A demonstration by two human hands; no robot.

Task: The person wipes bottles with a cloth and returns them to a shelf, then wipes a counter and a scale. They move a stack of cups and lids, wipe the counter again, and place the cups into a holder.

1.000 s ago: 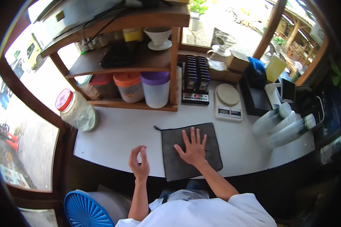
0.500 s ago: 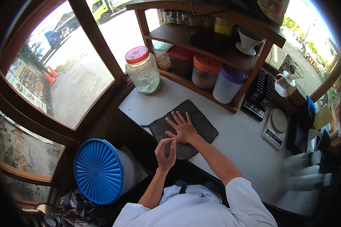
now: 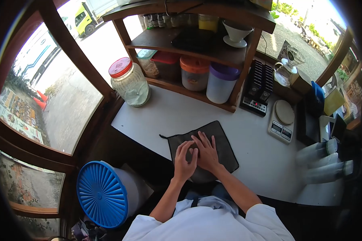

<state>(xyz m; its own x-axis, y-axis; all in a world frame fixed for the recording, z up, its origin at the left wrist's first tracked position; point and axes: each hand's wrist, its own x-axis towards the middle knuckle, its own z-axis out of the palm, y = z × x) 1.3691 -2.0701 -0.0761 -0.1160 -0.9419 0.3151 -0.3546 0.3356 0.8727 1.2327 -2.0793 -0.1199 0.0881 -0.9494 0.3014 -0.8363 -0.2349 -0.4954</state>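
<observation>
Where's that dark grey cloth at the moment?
In the head view, the dark grey cloth lies flat at the near edge of the white counter, centre frame, under the left hand and right hand.

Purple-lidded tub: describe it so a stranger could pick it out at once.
Start at the wooden shelf unit standing at the back of the white counter. On its bottom shelf stands a row of lidded containers; the purple-lidded tub is at the row's right end, beside the orange-lidded tub. It alone has a white body and a purple lid.
</observation>
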